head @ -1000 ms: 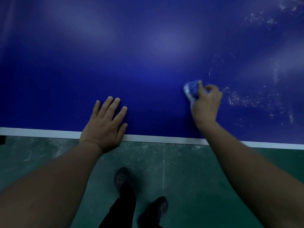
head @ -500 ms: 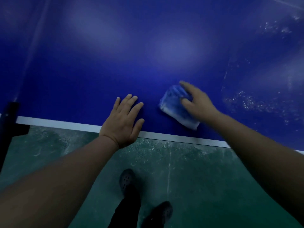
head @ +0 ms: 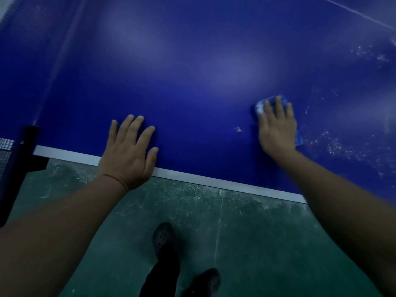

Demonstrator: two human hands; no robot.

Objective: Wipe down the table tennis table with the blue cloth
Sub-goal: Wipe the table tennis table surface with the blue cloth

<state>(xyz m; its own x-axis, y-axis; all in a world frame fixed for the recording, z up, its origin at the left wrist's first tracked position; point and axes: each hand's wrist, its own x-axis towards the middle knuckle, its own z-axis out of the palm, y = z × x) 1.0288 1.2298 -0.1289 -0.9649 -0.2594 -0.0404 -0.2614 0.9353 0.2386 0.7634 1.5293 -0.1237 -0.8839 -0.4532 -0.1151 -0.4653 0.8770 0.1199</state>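
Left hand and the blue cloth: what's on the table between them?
Head view: mostly bare blue table between the left hand and blue cloth, apart from one small white fleck near the right hand.

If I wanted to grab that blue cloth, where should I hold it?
The blue cloth lies flat on the table under the right hand, whose straight fingers press on it. Only its far-left corner and a bit by the wrist show. Probably best to come from above and pinch that far corner, since it sticks out free beyond the fingertips.
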